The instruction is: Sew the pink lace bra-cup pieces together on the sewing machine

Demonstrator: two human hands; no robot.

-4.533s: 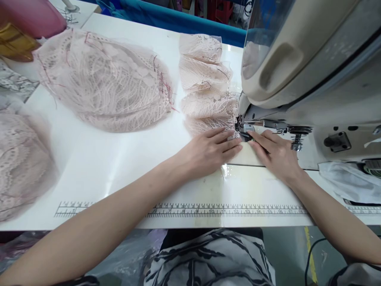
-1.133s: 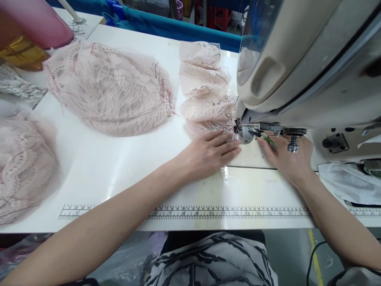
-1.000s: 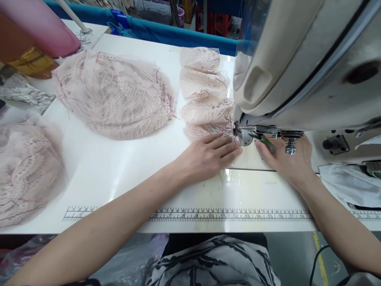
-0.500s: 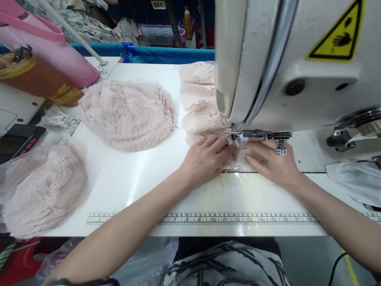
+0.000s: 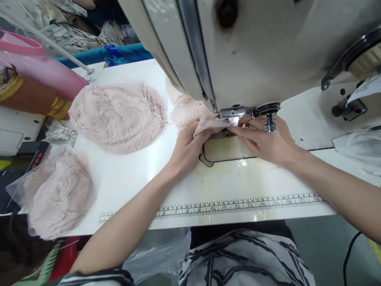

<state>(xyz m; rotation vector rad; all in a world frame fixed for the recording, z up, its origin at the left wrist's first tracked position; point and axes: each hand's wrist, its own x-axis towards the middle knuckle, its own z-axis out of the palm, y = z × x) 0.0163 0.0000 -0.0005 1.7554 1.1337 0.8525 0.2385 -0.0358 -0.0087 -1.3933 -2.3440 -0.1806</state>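
Note:
Pale pink lace fabric point(image 5: 212, 122) lies at the needle area of a sewing machine point(image 5: 238, 59). My left hand point(image 5: 189, 145) is closed on its near edge, the thumb under a folded-up flap. From the right, my right hand point(image 5: 266, 139) reaches in beside the presser foot area, its fingertips closed at the fabric's right corner; part of these fingers is hidden behind the thread tension knob point(image 5: 270, 123). More of the lace spreads behind my left hand, partly covered by the machine head.
Two bundles of pink lace, one larger point(image 5: 119, 117) and one in sheer mesh point(image 5: 61, 194), lie on the left. A pink bottle point(image 5: 47, 65) and an amber container point(image 5: 32, 97) stand beyond. A printed ruler point(image 5: 214, 206) runs along the table's front edge. White cloth point(image 5: 357, 149) lies right.
My left hand has drawn back slightly left and turned up the lace edge, uncovering the plate by the needle. My right fingers have drawn together at the fabric. The view has tilted and shifted.

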